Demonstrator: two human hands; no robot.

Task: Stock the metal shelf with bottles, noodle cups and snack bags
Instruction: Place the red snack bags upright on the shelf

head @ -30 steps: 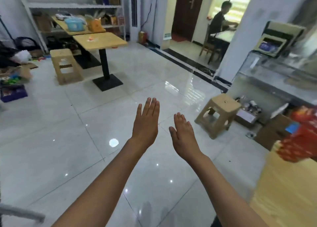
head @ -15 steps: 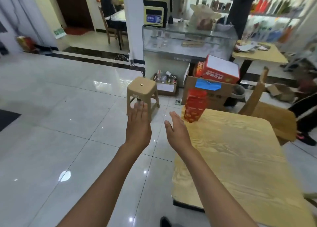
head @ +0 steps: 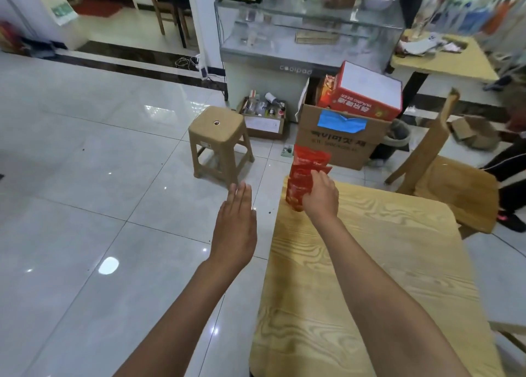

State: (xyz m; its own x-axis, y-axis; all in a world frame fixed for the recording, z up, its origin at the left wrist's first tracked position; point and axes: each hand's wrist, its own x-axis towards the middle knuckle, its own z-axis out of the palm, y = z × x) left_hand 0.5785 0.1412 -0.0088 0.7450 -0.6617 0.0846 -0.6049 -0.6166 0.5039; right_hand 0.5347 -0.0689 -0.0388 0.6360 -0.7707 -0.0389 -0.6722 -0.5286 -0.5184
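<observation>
Several red snack bags (head: 301, 177) stand bunched upright at the far left corner of a wooden table (head: 370, 277). My right hand (head: 321, 194) grips the bunch from the right side, fingers curled round the bags. My left hand (head: 234, 228) hovers flat over the tiled floor, left of the table, fingers straight and holding nothing. A shelf with coloured bottles (head: 478, 12) shows blurred at the far right top.
A tan plastic stool (head: 219, 140) stands on the floor beyond my left hand. Behind the table sit a cardboard box (head: 338, 140) with a red carton (head: 367, 91) on it, a glass counter (head: 307, 34), a wooden chair (head: 444, 177) and a person's leg (head: 509, 183) at right.
The view swung right and closer to the table. My right hand reached forward and took hold of the red snack bags. My left hand stayed flat and empty.
</observation>
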